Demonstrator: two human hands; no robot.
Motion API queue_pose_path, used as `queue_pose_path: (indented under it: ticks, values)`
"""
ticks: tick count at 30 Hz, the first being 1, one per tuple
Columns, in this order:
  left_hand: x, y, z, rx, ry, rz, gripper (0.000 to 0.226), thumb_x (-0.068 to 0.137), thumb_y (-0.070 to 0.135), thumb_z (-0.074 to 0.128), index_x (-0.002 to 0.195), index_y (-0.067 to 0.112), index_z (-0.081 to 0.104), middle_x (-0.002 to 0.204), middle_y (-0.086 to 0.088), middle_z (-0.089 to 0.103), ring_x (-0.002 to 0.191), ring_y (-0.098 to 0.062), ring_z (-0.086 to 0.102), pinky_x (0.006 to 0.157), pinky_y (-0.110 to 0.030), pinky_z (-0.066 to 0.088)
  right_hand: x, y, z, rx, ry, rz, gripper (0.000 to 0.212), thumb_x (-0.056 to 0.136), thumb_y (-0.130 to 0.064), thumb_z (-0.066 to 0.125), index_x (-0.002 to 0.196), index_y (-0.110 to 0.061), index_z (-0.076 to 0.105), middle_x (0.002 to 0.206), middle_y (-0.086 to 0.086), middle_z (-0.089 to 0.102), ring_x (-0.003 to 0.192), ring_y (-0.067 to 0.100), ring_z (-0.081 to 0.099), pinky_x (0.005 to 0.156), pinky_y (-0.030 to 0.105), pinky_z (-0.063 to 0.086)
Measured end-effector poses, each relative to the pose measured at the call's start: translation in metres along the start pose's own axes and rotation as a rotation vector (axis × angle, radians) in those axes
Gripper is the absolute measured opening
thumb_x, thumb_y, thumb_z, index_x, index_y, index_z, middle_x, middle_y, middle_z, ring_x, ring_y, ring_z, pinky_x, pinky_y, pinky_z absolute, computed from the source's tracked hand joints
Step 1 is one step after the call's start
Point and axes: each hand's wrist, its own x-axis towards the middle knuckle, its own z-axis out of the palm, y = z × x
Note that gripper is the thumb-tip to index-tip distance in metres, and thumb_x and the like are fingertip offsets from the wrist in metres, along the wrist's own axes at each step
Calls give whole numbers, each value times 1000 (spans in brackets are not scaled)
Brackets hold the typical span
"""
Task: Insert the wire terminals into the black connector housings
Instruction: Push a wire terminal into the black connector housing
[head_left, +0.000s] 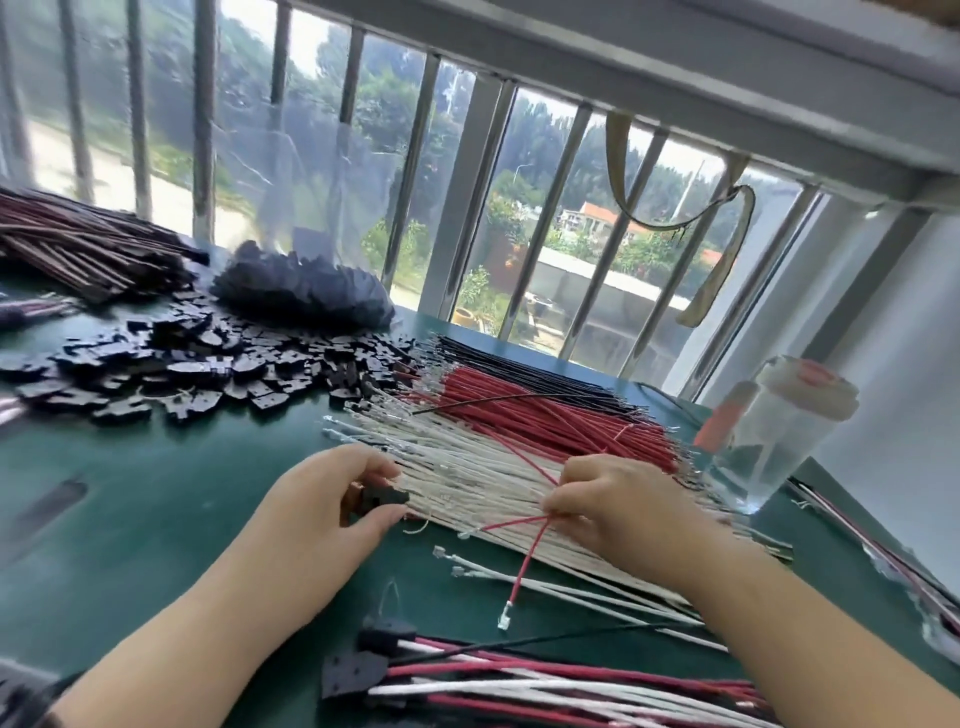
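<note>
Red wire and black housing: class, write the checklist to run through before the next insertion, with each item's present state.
1. Left hand grips a black housing: ok.
2. Right hand pinches red wires: ok.
3. Only one wire pinched: not ok, two cross there.
4. Terminal pointed at the housing: not ok, it hangs down.
5. Housing cavity facing the wire: cannot tell.

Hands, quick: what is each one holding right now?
Left hand: pinching a small black plastic connector housing.
Right hand: pinching thin red insulated wires with metal terminals.
</note>
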Motion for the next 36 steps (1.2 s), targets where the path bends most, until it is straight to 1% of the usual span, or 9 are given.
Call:
queue_pose_path:
  ticks: [8,13,15,20,22,25,29,33,36]
  values:
    - [6,-6,-5,-204,-21,-122,23,68,17,82,76,32,67,79,20,70,71,-1,66,64,-11,51,65,30,-33,-94,405,321,17,87,-39,62,88,-25,73,77,-9,57,66,13,53,56,28,44]
    - [5,-4,-7,-297,-49,-181,30,68,8,81,81,33,71,78,17,73,72,-1,69,64,-3,47,136,15,-1,-38,129,452,27,90,-40,59,94,-15,70,91,1,66,82,21,64,71,31,51]
    - [4,-4,-7,-315,-59,-190,35,71,6,79,87,35,70,79,21,72,72,3,67,64,-2,45,141,7,15,21,100,463,29,93,-39,54,94,-15,70,92,2,68,80,20,64,70,32,54]
    - [6,-3,-8,-382,-77,-224,24,69,7,80,82,24,70,69,-2,72,55,-9,66,55,-18,54,91,-15,1,219,452,282,18,89,-35,56,84,-27,72,79,-15,65,76,3,57,65,22,49]
    - [5,-2,-9,-363,-94,-192,21,66,12,83,78,25,70,63,-5,69,48,-9,62,49,-18,51,55,-31,-9,402,228,195,19,79,-51,57,77,-35,68,70,-22,61,70,-3,56,59,13,43]
    - [2,3,-9,-353,-119,-181,24,61,22,84,77,32,70,61,-6,66,45,-11,58,46,-18,48,10,-47,-2,302,-181,147,36,72,-67,55,87,-35,61,78,-21,58,74,-6,53,64,16,47]
    - [0,7,-12,-407,-181,-218,32,54,24,87,79,38,73,63,4,67,47,-15,64,49,-22,51,-8,-51,17,359,27,162,19,90,-48,52,91,-30,59,89,-22,52,86,-9,46,82,11,38]
    - [3,2,-9,-415,-206,-236,35,54,18,89,79,39,75,71,1,73,58,-21,70,58,-24,56,-5,-51,25,375,432,206,22,72,-19,77,74,-32,60,63,-24,52,59,-11,51,59,0,40]
    - [4,-1,-6,-401,-231,-211,42,65,4,82,85,40,74,79,-6,75,74,-27,72,72,-32,59,-2,-57,22,494,553,201,24,69,-16,72,82,-35,69,68,-29,62,66,-15,59,62,-1,43]
